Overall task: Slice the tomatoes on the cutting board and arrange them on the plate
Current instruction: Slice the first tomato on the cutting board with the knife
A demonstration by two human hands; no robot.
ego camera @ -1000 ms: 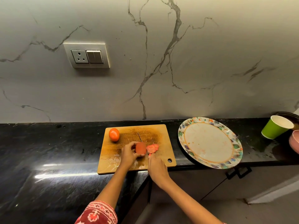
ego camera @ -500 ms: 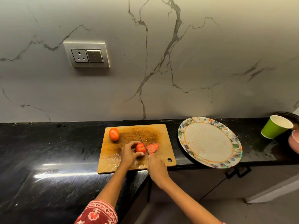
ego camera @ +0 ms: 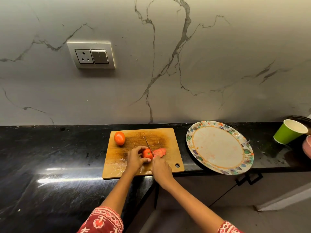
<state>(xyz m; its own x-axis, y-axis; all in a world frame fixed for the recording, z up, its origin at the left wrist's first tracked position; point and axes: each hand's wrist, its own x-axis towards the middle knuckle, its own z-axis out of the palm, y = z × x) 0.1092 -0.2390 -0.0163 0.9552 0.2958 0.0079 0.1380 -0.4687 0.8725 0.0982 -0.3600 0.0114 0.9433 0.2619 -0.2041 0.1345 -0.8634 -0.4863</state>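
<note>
Left hand [ego camera: 135, 158] grips cut tomato [ego camera: 147, 153] mid cutting board [ego camera: 143, 153]; right hand [ego camera: 160, 168] holds knife [ego camera: 149, 145] against it. Slices [ego camera: 159, 151] beside. Advice: curl fingertips back, saw lightly, keep slices even.

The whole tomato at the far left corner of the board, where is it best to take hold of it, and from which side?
Grip the whole tomato around its round middle, coming from above. It stands free on the cutting board, nothing touching it, and the left hand is on that side.
</note>
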